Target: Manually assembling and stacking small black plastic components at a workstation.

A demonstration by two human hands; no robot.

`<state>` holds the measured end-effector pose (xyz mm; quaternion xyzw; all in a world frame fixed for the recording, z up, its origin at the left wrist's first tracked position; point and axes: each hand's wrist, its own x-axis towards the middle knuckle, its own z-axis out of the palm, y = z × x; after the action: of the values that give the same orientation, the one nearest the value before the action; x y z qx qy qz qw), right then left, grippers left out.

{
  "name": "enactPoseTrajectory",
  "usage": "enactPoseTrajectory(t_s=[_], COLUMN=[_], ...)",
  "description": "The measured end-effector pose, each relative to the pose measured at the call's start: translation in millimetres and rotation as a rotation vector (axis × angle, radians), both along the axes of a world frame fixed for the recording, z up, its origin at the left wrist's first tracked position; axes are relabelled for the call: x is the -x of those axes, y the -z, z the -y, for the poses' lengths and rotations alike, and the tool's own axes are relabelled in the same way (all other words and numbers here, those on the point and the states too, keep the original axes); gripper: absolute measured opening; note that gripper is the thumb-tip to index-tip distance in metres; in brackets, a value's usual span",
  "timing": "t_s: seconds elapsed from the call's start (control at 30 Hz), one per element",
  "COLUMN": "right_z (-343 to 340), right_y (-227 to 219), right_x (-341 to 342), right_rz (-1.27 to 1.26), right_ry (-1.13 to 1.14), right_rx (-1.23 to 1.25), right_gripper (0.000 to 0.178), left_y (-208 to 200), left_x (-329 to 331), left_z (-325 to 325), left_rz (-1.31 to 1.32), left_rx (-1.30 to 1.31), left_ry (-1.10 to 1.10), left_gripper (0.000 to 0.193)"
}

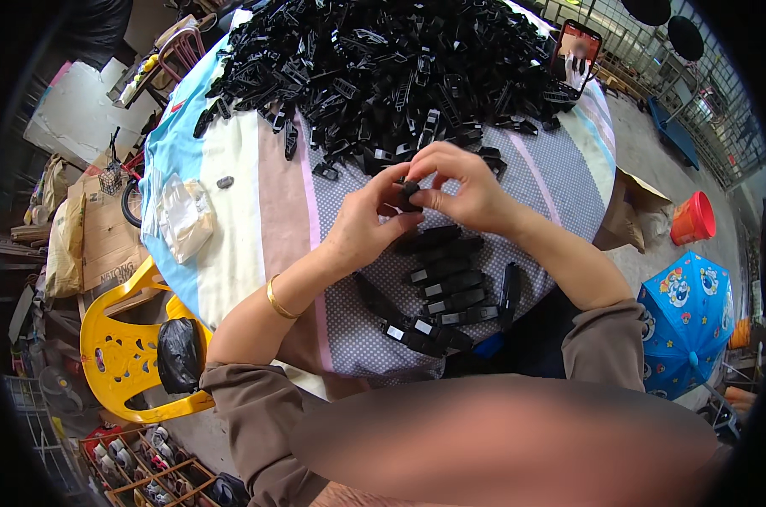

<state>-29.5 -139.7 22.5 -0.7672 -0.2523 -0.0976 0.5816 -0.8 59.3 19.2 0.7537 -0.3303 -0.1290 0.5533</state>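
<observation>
Between the fingertips of both my hands is a small black plastic part (409,198), mostly covered by the fingers, so its exact kind does not show. My left hand (362,224) pinches it from the left, and my right hand (472,190) grips it from the right with thumb and bent fingers. Just beyond my hands spreads a big heap of black plastic pieces (374,63), some slotted, some with shiny ends. Nearer to me, below my hands, several longer black pieces (455,283) with pale end patches lie side by side in a loose row.
A striped and dotted cloth (256,186) covers the table. On it stand a phone (575,52) at the far right and a clear plastic bag (185,221) at the left. Around it are a yellow chair (113,342), a blue umbrella (687,313) and a red bucket (693,218).
</observation>
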Motion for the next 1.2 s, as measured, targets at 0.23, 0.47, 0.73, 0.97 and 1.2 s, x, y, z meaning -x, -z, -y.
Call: enactPoseTrajectory(t_s=[0.23, 0.47, 0.73, 0.97, 1.2], right_z=[76, 62, 16, 25, 12], right_y=[-16, -3, 8, 4, -4], right_x=[-21, -11, 1, 2, 5], right_rz=[0.054, 0.231, 0.432, 0.271, -0.020], right_ry=[0.345, 0.376, 0.187, 0.187, 0.153], right_rx=[0.430, 0.875, 0.947, 0.744, 0.219], right_gripper=[0.018, 0.024, 0.024, 0.025, 0.028], left_y=[-12, -1, 0, -3, -7], left_x=[-6, -8, -7, -5, -4], left_z=[-10, -11, -14, -10, -17], left_rz=[0.677, 0.521, 0.486, 0.421, 0.423], left_rx=[-0.353, -0.425, -0.391, -0.421, -0.409], left_ry=[-0.019, 0.056, 0.016, -0.019, -0.053], left_gripper=[0.033, 0.031, 0.023, 0.021, 0.021])
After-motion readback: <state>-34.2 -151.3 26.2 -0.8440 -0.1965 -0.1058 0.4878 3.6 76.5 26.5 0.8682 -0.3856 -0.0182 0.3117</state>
